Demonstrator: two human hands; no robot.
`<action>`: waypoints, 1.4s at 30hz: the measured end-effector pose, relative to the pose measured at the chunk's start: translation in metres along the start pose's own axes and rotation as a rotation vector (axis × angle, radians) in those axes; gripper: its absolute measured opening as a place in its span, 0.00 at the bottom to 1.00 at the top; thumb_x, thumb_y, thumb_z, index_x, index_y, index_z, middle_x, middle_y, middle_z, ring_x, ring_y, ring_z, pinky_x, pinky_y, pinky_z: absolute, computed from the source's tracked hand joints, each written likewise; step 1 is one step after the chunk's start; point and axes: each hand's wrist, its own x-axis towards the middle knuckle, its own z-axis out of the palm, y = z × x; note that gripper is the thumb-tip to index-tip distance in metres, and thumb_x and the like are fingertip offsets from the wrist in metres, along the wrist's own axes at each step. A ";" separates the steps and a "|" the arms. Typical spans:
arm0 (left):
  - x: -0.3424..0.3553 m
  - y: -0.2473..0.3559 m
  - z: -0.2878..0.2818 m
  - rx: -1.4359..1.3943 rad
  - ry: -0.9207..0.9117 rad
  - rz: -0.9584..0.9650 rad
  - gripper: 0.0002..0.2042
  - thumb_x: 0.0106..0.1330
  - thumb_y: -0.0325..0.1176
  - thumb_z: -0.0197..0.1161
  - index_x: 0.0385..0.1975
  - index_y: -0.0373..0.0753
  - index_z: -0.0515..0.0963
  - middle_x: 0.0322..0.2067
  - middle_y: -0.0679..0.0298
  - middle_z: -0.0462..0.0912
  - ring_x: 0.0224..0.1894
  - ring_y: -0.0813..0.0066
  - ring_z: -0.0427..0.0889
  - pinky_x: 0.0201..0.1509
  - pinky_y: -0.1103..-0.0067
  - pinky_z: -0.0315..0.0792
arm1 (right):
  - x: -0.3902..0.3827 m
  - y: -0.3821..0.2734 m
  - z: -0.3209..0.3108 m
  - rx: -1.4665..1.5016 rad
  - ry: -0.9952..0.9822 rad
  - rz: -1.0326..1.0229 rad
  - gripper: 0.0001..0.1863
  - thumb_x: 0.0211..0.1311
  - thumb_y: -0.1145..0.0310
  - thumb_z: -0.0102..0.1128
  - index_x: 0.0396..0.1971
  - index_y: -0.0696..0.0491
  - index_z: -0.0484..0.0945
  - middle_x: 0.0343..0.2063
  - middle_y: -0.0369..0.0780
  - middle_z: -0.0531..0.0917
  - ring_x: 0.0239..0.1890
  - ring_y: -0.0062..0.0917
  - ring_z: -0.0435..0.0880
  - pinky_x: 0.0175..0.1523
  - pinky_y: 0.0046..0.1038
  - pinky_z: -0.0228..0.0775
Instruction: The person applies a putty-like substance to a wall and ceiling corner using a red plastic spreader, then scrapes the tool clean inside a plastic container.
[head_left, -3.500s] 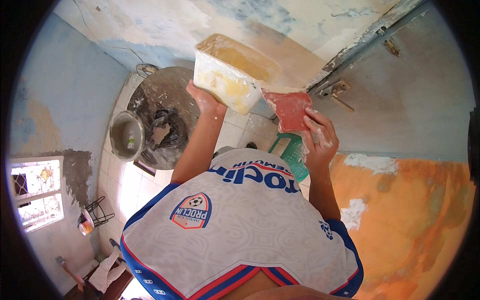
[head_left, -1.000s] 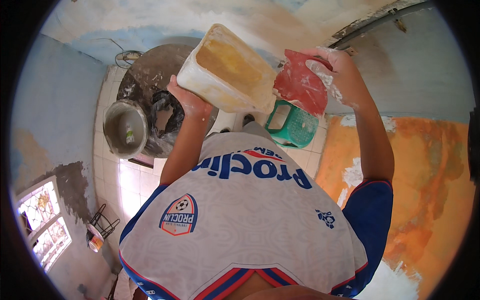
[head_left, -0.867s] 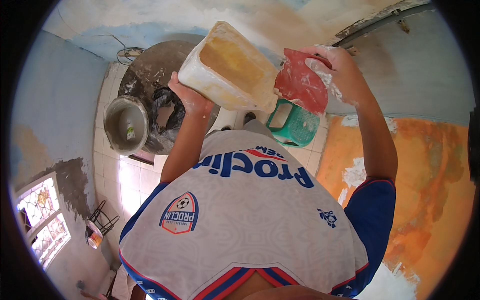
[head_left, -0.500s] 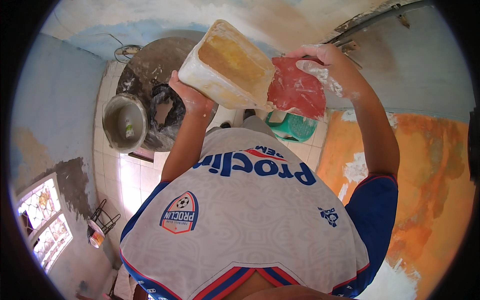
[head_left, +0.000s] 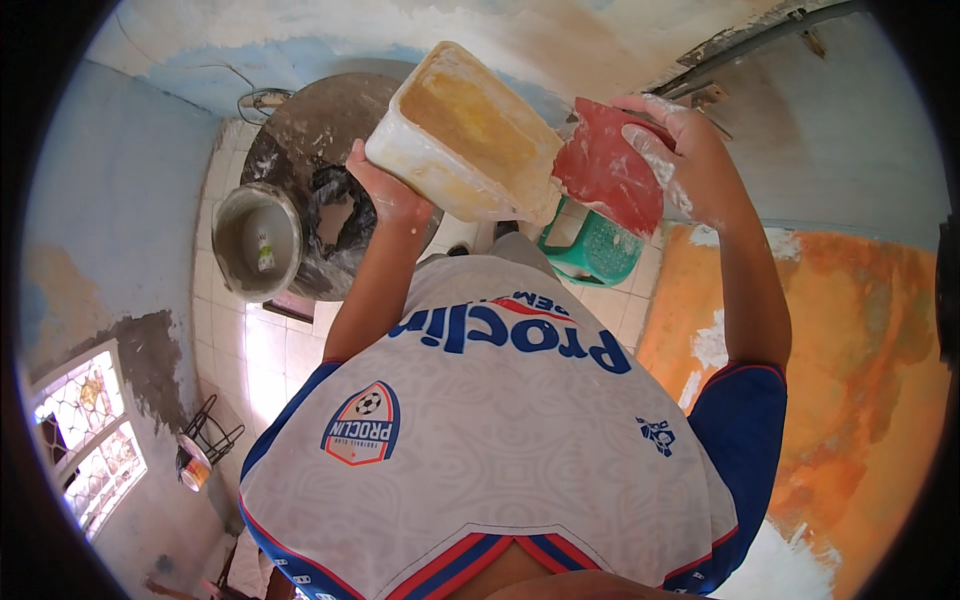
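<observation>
**Scraper point(head_left: 610, 165) edge meets the tub's point(head_left: 425, 170) lower right end**

The tub is held up in front of the chest, its long axis slanting from upper left to lower right and its mouth facing up toward the wearer. The left hand point(head_left: 392, 195) bears it at the lower left, palm against the outer wall; the thumb shows past that wall, while the other fingers are hidden behind it.

The right hand point(head_left: 685, 155) pinches the scraper by its upper right part, fingers along the top and the whitened thumb across the near face. The red sheet tilts, its left edge lying along the short end of the tub, the end farther from the left hand. Whether edge and rim touch or sit just apart, I cannot tell. Pale paste point(head_left: 540, 200) coats the rim there, and yellowish smears line the inside.

The right hand is thus the nearer one to that end, with the scraper between it and the tub.

Beyond the left forearm, a round table point(head_left: 290, 130) carries a black bag point(head_left: 325, 240), with a grey basin point(head_left: 226, 250) beside it. A green stool point(head_left: 608, 255) stands below the scraper.
</observation>
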 end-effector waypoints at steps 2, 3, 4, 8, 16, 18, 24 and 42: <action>-0.003 0.001 0.004 -0.010 -0.016 0.002 0.37 0.70 0.61 0.33 0.63 0.36 0.72 0.62 0.55 0.77 0.63 0.54 0.76 0.68 0.62 0.68 | -0.004 -0.003 -0.001 -0.048 0.051 -0.019 0.16 0.70 0.72 0.58 0.55 0.62 0.79 0.43 0.48 0.88 0.41 0.29 0.87 0.50 0.27 0.77; -0.003 0.002 0.005 -0.016 -0.023 0.003 0.37 0.70 0.61 0.33 0.64 0.36 0.72 0.62 0.55 0.77 0.63 0.54 0.76 0.68 0.61 0.67 | -0.007 -0.009 -0.003 -0.061 0.062 -0.014 0.17 0.70 0.72 0.58 0.55 0.62 0.79 0.43 0.49 0.88 0.41 0.29 0.87 0.50 0.27 0.77; -0.003 0.002 0.006 -0.007 -0.020 0.004 0.37 0.70 0.61 0.33 0.64 0.37 0.72 0.61 0.55 0.77 0.63 0.54 0.76 0.68 0.61 0.68 | -0.009 -0.014 -0.005 -0.073 0.072 -0.009 0.17 0.70 0.71 0.59 0.55 0.62 0.79 0.43 0.49 0.88 0.41 0.30 0.87 0.49 0.27 0.77; 0.002 0.004 0.001 0.008 -0.055 -0.016 0.36 0.71 0.60 0.32 0.64 0.38 0.72 0.61 0.56 0.78 0.63 0.55 0.77 0.67 0.61 0.69 | -0.026 -0.026 -0.018 -0.165 0.050 -0.098 0.13 0.67 0.73 0.60 0.49 0.61 0.80 0.42 0.47 0.88 0.41 0.31 0.87 0.49 0.28 0.77; 0.005 0.010 0.002 -0.044 -0.052 -0.108 0.31 0.72 0.54 0.33 0.62 0.40 0.74 0.57 0.58 0.80 0.59 0.57 0.80 0.64 0.61 0.75 | -0.034 -0.023 -0.024 -0.458 -0.025 -0.638 0.11 0.54 0.82 0.63 0.37 0.56 0.82 0.46 0.43 0.87 0.52 0.41 0.82 0.58 0.40 0.75; 0.005 0.011 0.005 -0.034 -0.068 -0.117 0.31 0.73 0.53 0.33 0.61 0.40 0.74 0.57 0.58 0.81 0.59 0.57 0.80 0.63 0.61 0.75 | -0.035 -0.022 -0.023 -0.493 -0.028 -0.667 0.12 0.52 0.83 0.63 0.37 0.57 0.83 0.47 0.43 0.86 0.55 0.40 0.82 0.59 0.40 0.75; 0.002 0.010 0.009 -0.018 -0.054 -0.149 0.31 0.73 0.54 0.34 0.60 0.40 0.75 0.56 0.58 0.81 0.58 0.57 0.81 0.63 0.62 0.75 | -0.028 -0.024 -0.020 -0.533 -0.083 -0.693 0.12 0.50 0.84 0.64 0.36 0.58 0.83 0.48 0.42 0.86 0.59 0.38 0.80 0.60 0.38 0.75; -0.012 0.004 -0.007 -0.029 0.033 -0.159 0.32 0.72 0.56 0.34 0.60 0.41 0.75 0.56 0.58 0.82 0.58 0.57 0.80 0.64 0.62 0.74 | -0.016 0.020 0.004 0.037 -0.086 -0.731 0.09 0.52 0.85 0.62 0.31 0.56 0.80 0.43 0.42 0.89 0.54 0.41 0.82 0.60 0.40 0.73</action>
